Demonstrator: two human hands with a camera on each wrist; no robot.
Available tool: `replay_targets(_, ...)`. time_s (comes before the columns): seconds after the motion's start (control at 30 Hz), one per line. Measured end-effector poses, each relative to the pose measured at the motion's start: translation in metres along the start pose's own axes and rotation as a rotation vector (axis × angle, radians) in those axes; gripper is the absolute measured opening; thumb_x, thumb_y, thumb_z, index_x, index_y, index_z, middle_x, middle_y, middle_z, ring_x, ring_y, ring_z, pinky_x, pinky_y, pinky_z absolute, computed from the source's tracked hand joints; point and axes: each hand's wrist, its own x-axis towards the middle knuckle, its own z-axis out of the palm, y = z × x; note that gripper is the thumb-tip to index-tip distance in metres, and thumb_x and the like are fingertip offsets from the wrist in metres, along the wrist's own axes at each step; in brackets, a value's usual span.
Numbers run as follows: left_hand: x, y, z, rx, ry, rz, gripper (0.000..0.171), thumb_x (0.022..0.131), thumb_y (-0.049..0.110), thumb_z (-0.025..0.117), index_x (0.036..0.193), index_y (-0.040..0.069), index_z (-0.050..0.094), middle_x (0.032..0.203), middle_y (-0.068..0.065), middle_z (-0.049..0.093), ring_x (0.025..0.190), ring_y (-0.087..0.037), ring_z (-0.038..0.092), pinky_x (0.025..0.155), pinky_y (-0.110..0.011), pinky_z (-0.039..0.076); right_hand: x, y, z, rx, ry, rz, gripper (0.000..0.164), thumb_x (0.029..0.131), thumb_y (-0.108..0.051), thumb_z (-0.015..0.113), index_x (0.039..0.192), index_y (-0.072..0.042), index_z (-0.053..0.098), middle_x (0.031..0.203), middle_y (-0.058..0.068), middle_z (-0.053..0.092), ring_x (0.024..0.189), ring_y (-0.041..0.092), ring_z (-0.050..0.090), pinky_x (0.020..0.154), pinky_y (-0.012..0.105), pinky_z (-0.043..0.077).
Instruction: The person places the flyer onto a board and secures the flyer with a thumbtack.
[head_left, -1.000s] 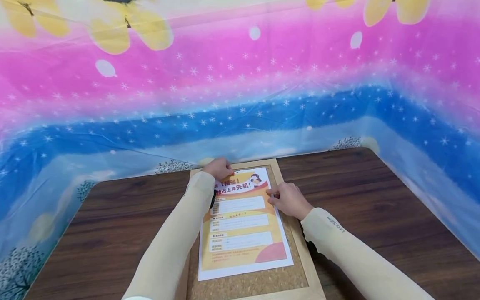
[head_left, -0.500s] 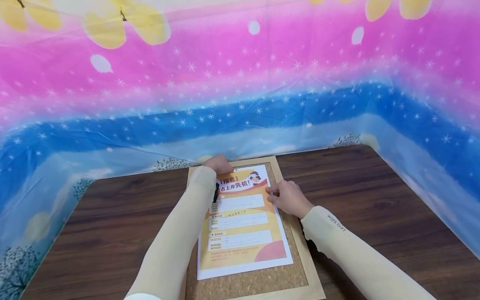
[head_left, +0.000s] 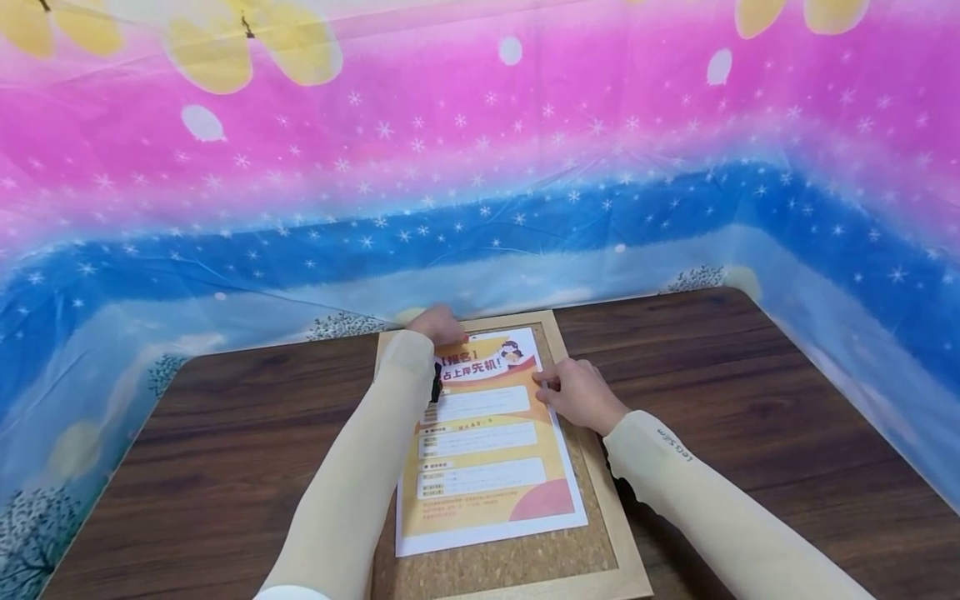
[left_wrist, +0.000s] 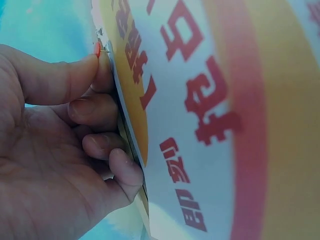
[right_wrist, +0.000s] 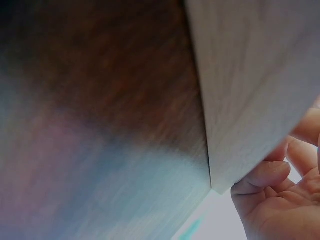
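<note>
A printed yellow and white poster (head_left: 487, 442) lies on a wood-framed cork board (head_left: 517, 573). At the board's top edge my left hand (head_left: 437, 325) pinches a red push pin (left_wrist: 98, 49) between thumb and forefinger. The pin's metal point faces the poster's top edge, and its other fingers are curled against the board's side. My right hand (head_left: 587, 396) holds the poster's right edge near the top with thumb and forefinger. In the right wrist view that hand's curled fingers (right_wrist: 272, 175) show past the frame, but their tips are partly hidden.
The board lies on a dark wooden table (head_left: 697, 375), close to its back edge. Behind and around the table hangs a pink and blue cloth (head_left: 450, 200) with snowflakes. A small dark mark (head_left: 474, 337) sits at the poster's top edge, right of the left hand.
The left hand has turned slightly at the top edge, with the push pin still in its fingers. The right hand stays at the poster's right edge. The head view has shifted slightly.
</note>
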Motion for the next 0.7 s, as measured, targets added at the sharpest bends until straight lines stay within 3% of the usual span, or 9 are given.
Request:
replay_targets(0.17,-0.004,0.002,0.002,0.015,0.056,-0.010,0.043,0.090,0.019,0.060,0.126,-0.003,0.051,0.110,-0.017,0.054,0.090,-0.030,0.054,0.075,-0.039,0.045,0.001,-0.001,0.000,-0.001,0.004,0.003,0.033,0.089,-0.019,0.067,0.121,-0.011,0.066,0.060,0.004,0.051,0.048,0.016,0.036,0.046,0.027,0.030)
replay_targets(0.5,-0.006,0.005,0.013,0.033,0.135,0.017,0.019,0.093,0.015,0.057,0.102,-0.001,0.064,0.093,-0.015,0.059,0.079,-0.027,0.058,0.066,-0.036,0.045,0.000,-0.001,-0.001,0.009,0.007,-0.011,0.033,0.089,-0.018,0.068,0.121,-0.010,0.066,0.060,0.003,0.051,0.050,0.016,0.035,0.047,0.027,0.030)
replay_targets(0.7,-0.003,0.003,0.016,0.094,0.157,0.041,0.017,0.095,0.013,0.054,0.097,0.000,0.065,0.089,-0.013,0.059,0.075,-0.026,0.057,0.063,-0.035,0.045,-0.001,-0.001,0.000,0.014,0.001,-0.022,0.032,0.089,-0.017,0.067,0.120,-0.009,0.066,0.062,0.002,0.051,0.053,0.017,0.037,0.049,0.028,0.031)
